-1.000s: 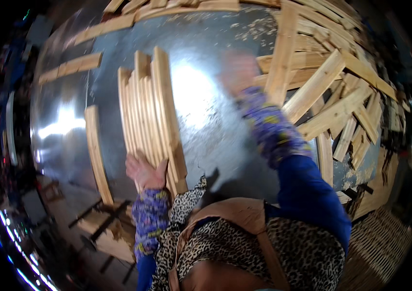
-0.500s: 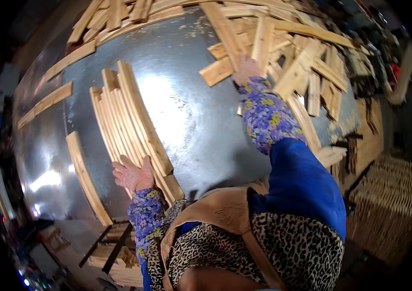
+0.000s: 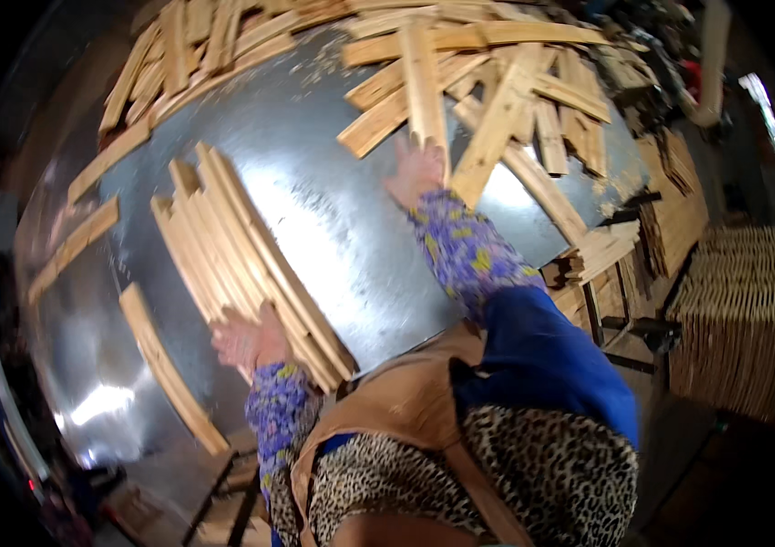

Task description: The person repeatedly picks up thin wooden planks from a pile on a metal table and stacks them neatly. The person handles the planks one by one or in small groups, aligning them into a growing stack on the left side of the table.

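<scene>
My left hand [image 3: 251, 337] lies with fingers spread over the near left part of a row of pale wooden planks [image 3: 223, 246]. The planks sit side by side, lengthwise, with their far ends uneven. Further out, my right hand [image 3: 416, 168] is at the near end of a light wooden plank [image 3: 421, 82], its fingers bent over the wood; the underside of the grip is hidden. That plank lies on a loose heap of crossed planks [image 3: 506, 109]. Both hands are above a shiny metal tabletop [image 3: 323, 210].
One plank [image 3: 164, 365] lies alone left of the row, another plank [image 3: 73, 248] beyond it. More planks [image 3: 178, 46] are piled along the far edge. Off the table's right side stands a tall stack of thin wooden pieces [image 3: 738, 319]. A metal-framed stand [image 3: 620, 337] is beside the table.
My right hand has come closer to my body, with the plank under its fingers drawn the same way. My left hand stays on the row. The whole view has shifted slightly.
</scene>
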Tool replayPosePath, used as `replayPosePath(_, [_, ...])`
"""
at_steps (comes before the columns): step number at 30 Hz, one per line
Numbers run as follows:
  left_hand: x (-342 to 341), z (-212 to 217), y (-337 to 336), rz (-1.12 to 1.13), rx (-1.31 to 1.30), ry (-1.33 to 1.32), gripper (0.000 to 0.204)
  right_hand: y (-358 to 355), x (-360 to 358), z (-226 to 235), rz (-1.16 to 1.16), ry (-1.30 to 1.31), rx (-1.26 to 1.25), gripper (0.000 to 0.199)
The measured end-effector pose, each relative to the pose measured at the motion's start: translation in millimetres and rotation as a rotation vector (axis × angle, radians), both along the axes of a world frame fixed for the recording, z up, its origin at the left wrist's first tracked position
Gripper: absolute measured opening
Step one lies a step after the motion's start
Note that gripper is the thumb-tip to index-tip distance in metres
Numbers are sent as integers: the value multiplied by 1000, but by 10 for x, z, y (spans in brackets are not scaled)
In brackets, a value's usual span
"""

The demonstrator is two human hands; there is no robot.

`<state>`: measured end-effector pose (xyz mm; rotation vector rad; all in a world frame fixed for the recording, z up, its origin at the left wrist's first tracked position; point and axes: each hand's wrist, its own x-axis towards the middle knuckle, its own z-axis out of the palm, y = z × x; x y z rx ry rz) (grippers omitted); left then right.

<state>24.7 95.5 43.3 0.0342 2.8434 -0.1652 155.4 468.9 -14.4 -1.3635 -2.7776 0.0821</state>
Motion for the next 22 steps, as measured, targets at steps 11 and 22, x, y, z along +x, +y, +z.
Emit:
replayPosePath(11, [110, -145, -7, -55, 2, 101, 99, -1787, 395, 91, 57, 232, -847, 88])
replayPosePath(22, [34, -160, -118, -1, 91, 116, 99, -2019, -277, -739, -119, 341, -1391, 107])
